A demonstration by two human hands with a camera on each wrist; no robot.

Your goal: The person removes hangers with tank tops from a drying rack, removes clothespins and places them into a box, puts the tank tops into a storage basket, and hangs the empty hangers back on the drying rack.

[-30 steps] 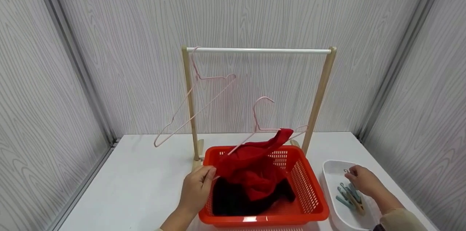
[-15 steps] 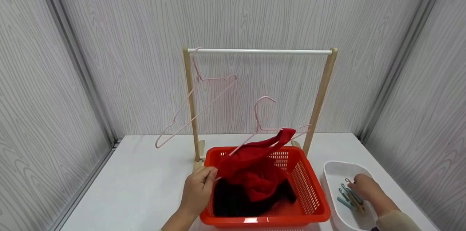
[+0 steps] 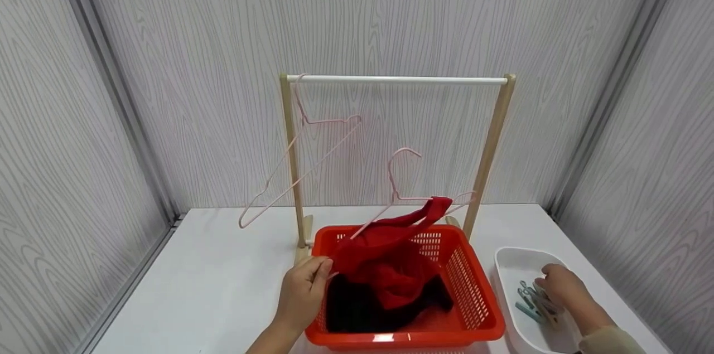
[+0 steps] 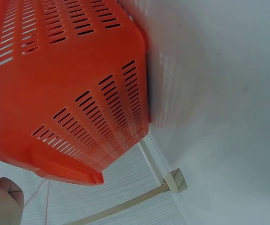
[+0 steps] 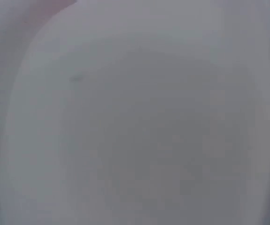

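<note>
My left hand (image 3: 304, 287) pinches the lower left corner of a pink wire hanger (image 3: 372, 221) between thumb and fingers. In the left wrist view the same hand (image 4: 2, 202) shows at the lower left edge. A red garment (image 3: 385, 251) drapes over the hanger, one strap looped near the hanger's right shoulder, its lower part down in the basket. My right hand (image 3: 569, 290) reaches into a white bin (image 3: 505, 256), its fingers over a pile of light blue-green and tan clothespins (image 3: 535, 304). Its fingertips are partly hidden, and the right wrist view shows only blurred white plastic.
The red-orange plastic basket (image 3: 404, 337) also holds black cloth (image 3: 357, 306). Behind it stands a wooden rack with a white rod (image 3: 396, 79); another pink hanger (image 3: 326, 154) hangs at its left end. White table surface (image 3: 195, 287) shows left of the basket.
My right hand, earlier with a clothespin's end showing by its fingertips, has lowered and stays over the clothespins; that end no longer shows there. The left hand and hanger hold nearly still.
</note>
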